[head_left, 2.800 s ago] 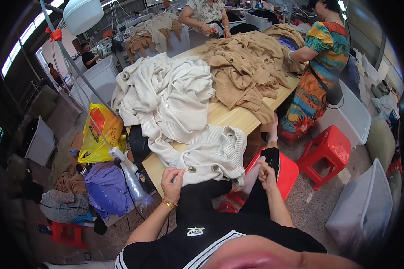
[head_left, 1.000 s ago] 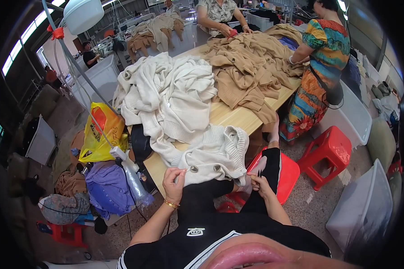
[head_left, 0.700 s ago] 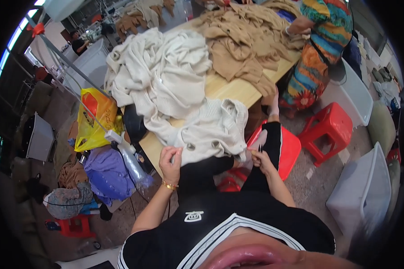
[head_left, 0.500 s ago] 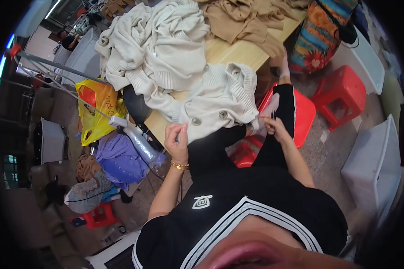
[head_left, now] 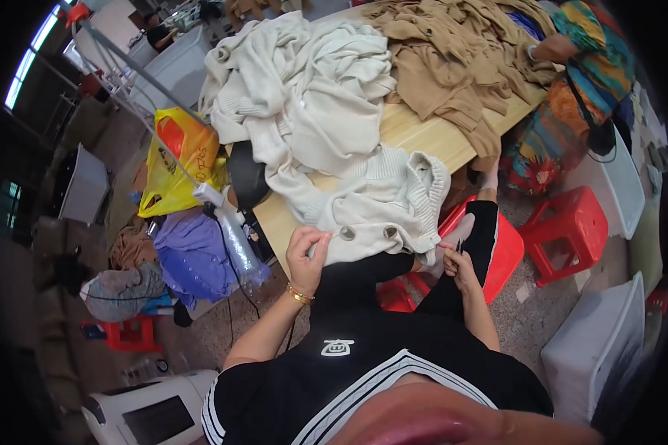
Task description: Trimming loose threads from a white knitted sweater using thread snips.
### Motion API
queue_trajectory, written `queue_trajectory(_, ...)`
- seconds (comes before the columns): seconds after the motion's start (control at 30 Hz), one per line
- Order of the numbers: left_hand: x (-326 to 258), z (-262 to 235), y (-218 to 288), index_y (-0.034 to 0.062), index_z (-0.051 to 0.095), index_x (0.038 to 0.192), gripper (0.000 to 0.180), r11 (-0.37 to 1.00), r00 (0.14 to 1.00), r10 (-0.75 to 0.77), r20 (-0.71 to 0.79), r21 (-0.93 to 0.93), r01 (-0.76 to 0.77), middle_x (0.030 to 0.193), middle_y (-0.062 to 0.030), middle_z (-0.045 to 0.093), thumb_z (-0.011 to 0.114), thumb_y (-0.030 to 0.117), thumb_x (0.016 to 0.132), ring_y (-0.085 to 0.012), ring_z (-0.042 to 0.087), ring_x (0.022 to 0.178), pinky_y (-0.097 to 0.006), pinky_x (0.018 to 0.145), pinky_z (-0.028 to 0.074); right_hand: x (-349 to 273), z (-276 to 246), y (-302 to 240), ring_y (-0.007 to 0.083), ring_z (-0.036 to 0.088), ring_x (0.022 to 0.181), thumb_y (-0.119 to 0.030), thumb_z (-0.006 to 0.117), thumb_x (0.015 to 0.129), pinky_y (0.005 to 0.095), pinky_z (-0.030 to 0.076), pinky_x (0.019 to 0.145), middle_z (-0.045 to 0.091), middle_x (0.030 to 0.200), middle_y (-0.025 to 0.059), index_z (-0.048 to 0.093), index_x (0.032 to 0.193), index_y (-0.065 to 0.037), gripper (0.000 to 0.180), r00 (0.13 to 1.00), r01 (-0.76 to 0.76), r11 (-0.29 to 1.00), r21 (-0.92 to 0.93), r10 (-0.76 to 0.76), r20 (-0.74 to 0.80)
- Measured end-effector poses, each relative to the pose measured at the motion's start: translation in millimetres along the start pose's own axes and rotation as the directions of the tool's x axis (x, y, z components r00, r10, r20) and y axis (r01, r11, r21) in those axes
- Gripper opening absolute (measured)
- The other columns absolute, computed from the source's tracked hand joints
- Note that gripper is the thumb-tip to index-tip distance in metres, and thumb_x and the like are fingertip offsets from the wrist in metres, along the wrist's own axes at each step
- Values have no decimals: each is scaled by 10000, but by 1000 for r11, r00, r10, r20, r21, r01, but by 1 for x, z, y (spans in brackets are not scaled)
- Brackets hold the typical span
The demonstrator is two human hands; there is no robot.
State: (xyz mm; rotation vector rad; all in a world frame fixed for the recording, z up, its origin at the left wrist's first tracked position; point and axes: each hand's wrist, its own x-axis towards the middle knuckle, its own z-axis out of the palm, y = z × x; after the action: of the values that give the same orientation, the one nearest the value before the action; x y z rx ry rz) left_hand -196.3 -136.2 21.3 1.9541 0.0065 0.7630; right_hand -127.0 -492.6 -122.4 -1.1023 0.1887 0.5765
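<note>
Evidently the cream sweater [head_left: 382, 200] at my fingertips is partway through, as I judge it; it lies over the near end of the wooden table [head_left: 423, 133], with its lower edge reaching across my dark trousers [head_left: 356, 289]; two dark buttons [head_left: 346, 233] show near that edge, both in the stretch between my hands. My left hand [head_left: 306, 256] has thumb and forefinger drawn narrow at the cloth, just beside one button, and seems to pinch it; my right hand [head_left: 460, 268] is folded around a small dark tool [head_left: 459, 246], fingertips at the sweater's right-hand corner; the tool is too small to name, and whether a thread runs there I cannot tell.

As for what is done, both buttons appear to be on the cloth, though how firmly they sit I cannot see; with both hands at this edge, I would call the piece unfinished. What is left is harder to say; the cream pile [head_left: 319, 96] lies rumpled behind the sweater and touches it, and which garments in it are finished and which are waiting does not show. Farther off is the tan pile [head_left: 453, 67], with a co-worker's forearm [head_left: 558, 48] reaching to it; that looks like a separate lot, well apart from my fingers.
</note>
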Motion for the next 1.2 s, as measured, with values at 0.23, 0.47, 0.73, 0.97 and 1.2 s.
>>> queue_trajectory(0.23, 26, -16, -3, 11, 698, 883, 79, 998, 941, 17, 337, 52, -36, 889, -92, 625, 703, 45, 812, -195, 597, 798, -286, 748, 480, -3, -18, 7, 42, 296, 437, -229, 574, 929, 202, 202, 398, 386, 595, -51, 561, 1198, -17, 343, 1000, 0, 1000, -26, -1, -30)
queue_trajectory(0.47, 88, -27, 49, 74, 746, 872, 416, 936, 525, -344, 779, 329, 126, 732, -17, 616, 620, 470, 893, -120, 571, 704, -258, 648, 442, -1, -16, -1, 20, 295, 441, -199, 573, 925, 183, 206, 392, 404, 623, -51, 543, 1238, 5, 375, 999, 51, 999, 0, -51, -12)
queue_trajectory(0.73, 86, -29, 40, 65, 755, 843, 457, 916, 472, -392, 789, 286, 282, 731, -59, 664, 622, 500, 880, -125, 586, 694, -261, 662, 449, -4, -18, 2, 32, 303, 443, -208, 570, 938, 188, 223, 399, 393, 618, -39, 533, 1233, 10, 369, 997, 70, 994, 81, -72, 15)
queue_trajectory(0.97, 37, 3, 13, 64, 731, 769, 248, 981, 827, -191, 529, 76, 178, 658, -34, 595, 721, 303, 833, -119, 551, 592, -274, 551, 411, -4, -23, 8, 36, 316, 438, -205, 563, 934, 187, 230, 388, 413, 620, -31, 538, 1230, 1, 362, 997, 71, 997, 38, -71, -5)
queue_trajectory(1.2, 22, 15, 20, 77, 684, 663, 190, 990, 990, 23, 137, 136, -42, 585, -35, 521, 740, 204, 792, -187, 505, 542, -312, 511, 387, -1, -27, 5, 36, 299, 423, -210, 550, 939, 191, 218, 382, 398, 603, -40, 545, 1242, -4, 366, 998, 69, 997, 32, -68, -11)
